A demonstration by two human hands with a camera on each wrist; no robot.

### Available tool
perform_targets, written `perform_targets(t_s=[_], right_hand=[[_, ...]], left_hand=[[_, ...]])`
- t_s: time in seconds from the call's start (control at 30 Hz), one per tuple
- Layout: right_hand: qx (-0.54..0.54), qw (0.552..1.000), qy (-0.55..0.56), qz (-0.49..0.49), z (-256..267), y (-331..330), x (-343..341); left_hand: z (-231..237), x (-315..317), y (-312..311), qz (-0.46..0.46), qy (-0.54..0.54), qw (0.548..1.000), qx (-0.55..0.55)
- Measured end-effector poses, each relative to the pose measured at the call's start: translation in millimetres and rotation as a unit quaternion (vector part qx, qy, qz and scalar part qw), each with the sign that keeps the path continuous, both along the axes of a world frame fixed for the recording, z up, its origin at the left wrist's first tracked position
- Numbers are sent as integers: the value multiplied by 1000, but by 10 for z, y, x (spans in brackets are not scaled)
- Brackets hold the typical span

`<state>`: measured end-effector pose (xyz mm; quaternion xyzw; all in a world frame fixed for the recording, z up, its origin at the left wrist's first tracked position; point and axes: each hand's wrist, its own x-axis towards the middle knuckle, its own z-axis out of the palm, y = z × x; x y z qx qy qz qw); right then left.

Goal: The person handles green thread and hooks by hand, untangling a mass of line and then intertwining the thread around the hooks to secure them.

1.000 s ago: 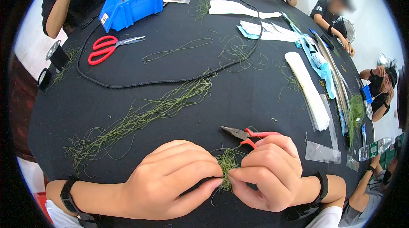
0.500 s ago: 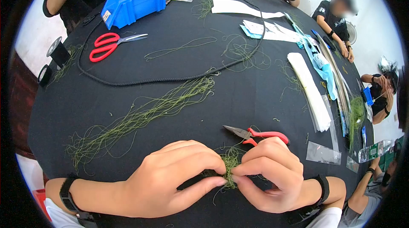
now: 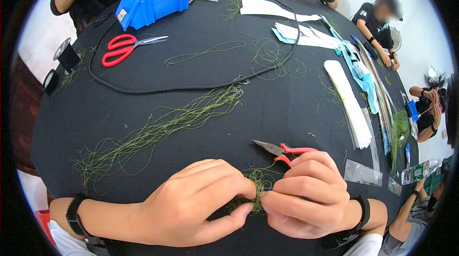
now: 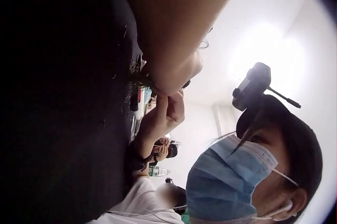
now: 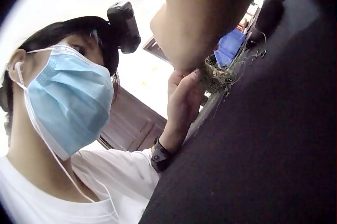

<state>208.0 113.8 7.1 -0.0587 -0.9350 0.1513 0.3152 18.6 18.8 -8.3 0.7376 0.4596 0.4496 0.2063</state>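
Note:
Both hands meet over a small tangle of green thread [image 3: 258,185] near the front of the table. My left hand [image 3: 201,198] holds the tangle's left side, index finger and thumb curved around it with a gap between their tips. On the other side my right hand [image 3: 308,198] pinches a bit of thread between thumb and index finger. In the right wrist view the tangle [image 5: 218,77] shows as a loose clump against the left fingertips. Just beyond the right hand lie red-handled needle-nose pliers [image 3: 272,149], their handles partly hidden by its knuckles.
A long bundle of green threads [image 3: 162,124] lies ahead to the left. Behind it are a black cord [image 3: 167,91], red scissors [image 3: 125,49] and a blue bin [image 3: 155,5]. White strips [image 3: 348,103] and plastic bags [image 3: 363,172] lie to the right. Other people sit around the table.
The left thumb and index finger have spread apart a little at the tangle. The right hand has shifted slightly right, its fingers still pinching thread. The view has turned slightly.

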Motion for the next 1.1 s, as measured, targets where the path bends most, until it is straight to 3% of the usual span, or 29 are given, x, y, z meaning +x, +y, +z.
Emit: perform_targets(t_s=[0.2, 0.43, 0.63, 0.93, 1.1], right_hand=[[26, 999, 42, 11, -91, 1, -7], [-39, 999, 29, -9, -64, 26, -21], [9, 1000, 21, -12, -54, 9, -27], [-53, 998, 45, 6, -59, 37, -20], [-18, 999, 29, -4, -93, 28, -25]], left_hand=[[-9, 5, -13, -5, -31, 998, -61], [-10, 10, -17, 32, -17, 999, -19], [-10, -21, -11, 60, 24, 998, 22], [28, 25, -3, 66, 4, 998, 25], [-7, -1, -3, 47, 22, 998, 19]])
